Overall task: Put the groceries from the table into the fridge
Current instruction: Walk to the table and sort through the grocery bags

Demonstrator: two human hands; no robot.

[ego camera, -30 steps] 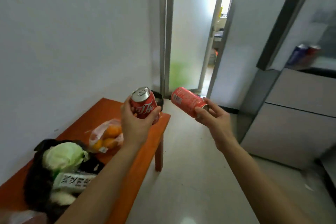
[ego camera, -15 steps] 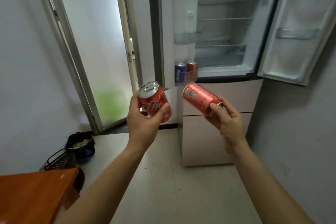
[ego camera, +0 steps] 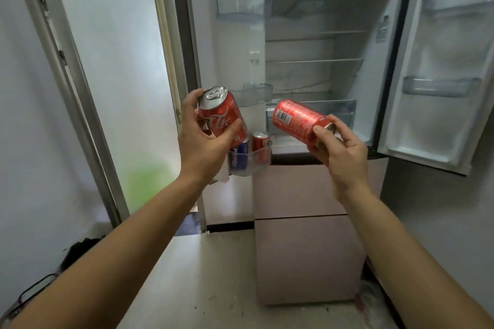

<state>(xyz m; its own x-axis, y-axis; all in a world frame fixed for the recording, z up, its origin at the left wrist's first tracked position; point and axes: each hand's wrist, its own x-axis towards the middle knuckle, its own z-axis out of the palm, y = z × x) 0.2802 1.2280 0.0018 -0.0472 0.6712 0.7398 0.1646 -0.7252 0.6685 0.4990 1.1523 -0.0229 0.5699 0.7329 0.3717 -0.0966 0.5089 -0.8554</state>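
left hand (ego camera: 203, 141): wrapped round the left can (ego camera: 223, 115), thumb on the near side. The can is almost upright, with its top tipped toward me.
right hand (ego camera: 339, 149): fingertips pinching just the top end of the right can (ego camera: 299, 120). It's lying nearly sideways, base pointing at the fridge.
step, my guess: both cans are up in the air in front of the open fridge, so stowing comes next.
door bin (ego camera: 258, 168): low on the left door, just behind the left can. It holds a blue can (ego camera: 239, 159) and a binned red can (ego camera: 260, 144). I can't tell how much room is left, since my hand hides part of it.
how I'd do it: one can at a time. Lower the left can straight into the bin. Turn the right can upright and get a fuller grip on it first, or I reckon it rolls.
shelves (ego camera: 315, 61): further in, my fallback if the bin is full.
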